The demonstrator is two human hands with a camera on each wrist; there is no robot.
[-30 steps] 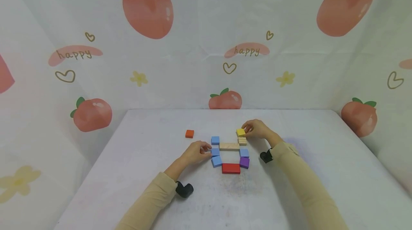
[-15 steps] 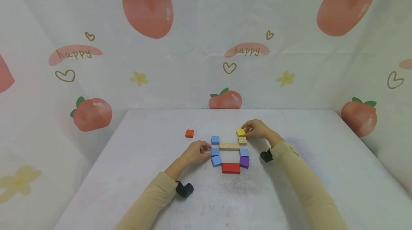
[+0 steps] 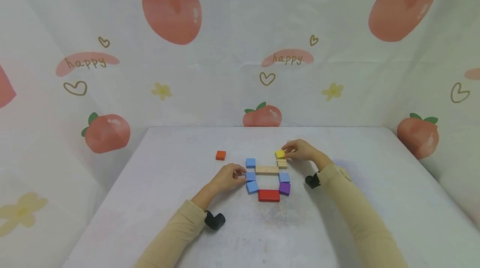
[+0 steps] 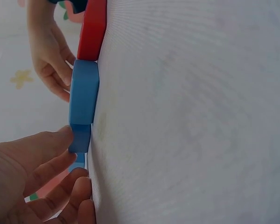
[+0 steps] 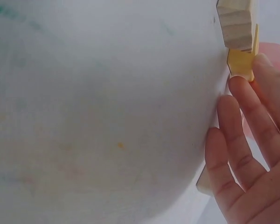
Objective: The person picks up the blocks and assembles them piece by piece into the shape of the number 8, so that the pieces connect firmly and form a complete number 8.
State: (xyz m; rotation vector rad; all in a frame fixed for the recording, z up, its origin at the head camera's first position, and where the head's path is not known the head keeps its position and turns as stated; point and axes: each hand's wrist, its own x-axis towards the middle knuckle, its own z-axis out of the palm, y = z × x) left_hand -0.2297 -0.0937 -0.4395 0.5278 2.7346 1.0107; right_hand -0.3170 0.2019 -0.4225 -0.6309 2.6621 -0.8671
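Flat blocks lie in a ring on the table. My left hand [image 3: 228, 177] rests at the ring's left side, its thumb and index fingertips touching a blue block [image 3: 251, 177]; the left wrist view shows the thumb on that block [image 4: 80, 137], other fingers loosely bent. My right hand [image 3: 300, 150] pinches a yellow block [image 3: 279, 154] at its right edge between thumb and index finger. Close up, that yellow block [image 5: 241, 63] meets the end of a ridged wooden block [image 5: 236, 28]. A long wooden block [image 3: 267, 170] spans the ring between both sides.
An orange block [image 3: 221, 155] lies alone at the back left. A red block [image 3: 268, 195] closes the near side, beside a purple block [image 3: 284, 188]. Behind my right hand a pale wooden block [image 5: 204, 182] shows partly. A printed curtain [image 3: 210, 93] hangs behind the table.
My right wrist and forearm have shifted slightly right, and a pale block's edge now shows behind that hand. My left hand has stayed in place.
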